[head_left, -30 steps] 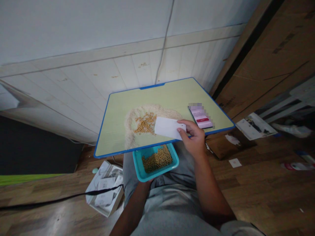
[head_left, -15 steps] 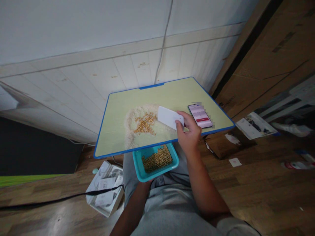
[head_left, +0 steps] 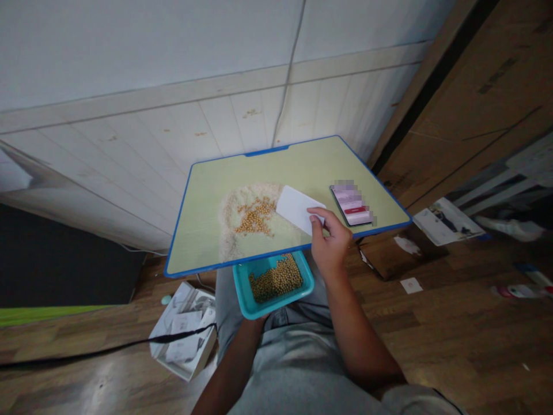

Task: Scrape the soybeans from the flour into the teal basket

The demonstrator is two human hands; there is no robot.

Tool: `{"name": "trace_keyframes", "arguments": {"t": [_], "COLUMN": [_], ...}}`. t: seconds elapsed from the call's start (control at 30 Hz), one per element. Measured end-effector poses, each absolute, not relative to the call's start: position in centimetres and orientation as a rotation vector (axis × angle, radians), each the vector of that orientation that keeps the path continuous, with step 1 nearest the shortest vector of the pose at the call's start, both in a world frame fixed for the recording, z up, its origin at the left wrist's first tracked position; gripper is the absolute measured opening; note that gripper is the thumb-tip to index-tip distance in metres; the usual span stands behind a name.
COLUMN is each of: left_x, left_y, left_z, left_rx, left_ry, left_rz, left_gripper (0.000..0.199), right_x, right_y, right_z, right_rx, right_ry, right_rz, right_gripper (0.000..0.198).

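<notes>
My right hand (head_left: 330, 239) is closed, thumb and fingers pinching the near end of a flat white plastic scraper (head_left: 298, 207). The scraper's far edge meets the right side of a spread of pale grains like rice (head_left: 233, 199). Round golden beans, like soybeans, (head_left: 254, 219) lie in the middle of that spread on the folding table (head_left: 194, 242). Under the table's front edge sits a teal plastic basket (head_left: 254, 311), part filled with more beans (head_left: 280, 279). My left wrist runs beneath the basket; the hand and its fingers are hidden there.
A phone (head_left: 352, 204) with its screen lit lies on the table's right side. A white box of papers (head_left: 185, 328) stands on the floor at left. Cardboard (head_left: 484, 104) rises at right, and a wall (head_left: 173, 127) with a cable stands behind the table.
The scraper has shifted slightly, and my right hand has moved a little down and left, its fingers now lying across the scraper's end. Beans, grains and basket look the same.
</notes>
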State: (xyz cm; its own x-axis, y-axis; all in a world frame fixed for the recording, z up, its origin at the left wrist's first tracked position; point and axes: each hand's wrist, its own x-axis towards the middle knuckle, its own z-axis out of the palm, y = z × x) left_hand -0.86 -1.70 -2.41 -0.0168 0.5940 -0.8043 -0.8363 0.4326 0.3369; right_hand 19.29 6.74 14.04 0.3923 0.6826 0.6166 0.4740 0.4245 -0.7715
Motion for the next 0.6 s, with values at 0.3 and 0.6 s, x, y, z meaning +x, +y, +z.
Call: {"name": "trace_keyframes", "arguments": {"t": [0.3, 0.6], "left_x": [-1.6, 0.1], "left_y": [-1.1, -0.8], "left_z": [-3.4, -0.3], "left_rx": [-0.209, -0.171], "left_ry": [0.999, 0.918], "left_rz": [1.177, 1.084], "left_gripper": [0.052, 0.061], "right_x": [19.4, 20.2], "right_y": [6.5, 5.9], "right_z": [14.3, 14.9], "right_rx": [-1.169, -1.198], "right_ry": [-1.287, -1.301], "right_rz": [0.225, 0.177], "right_gripper": [0.031, 0.041]}}
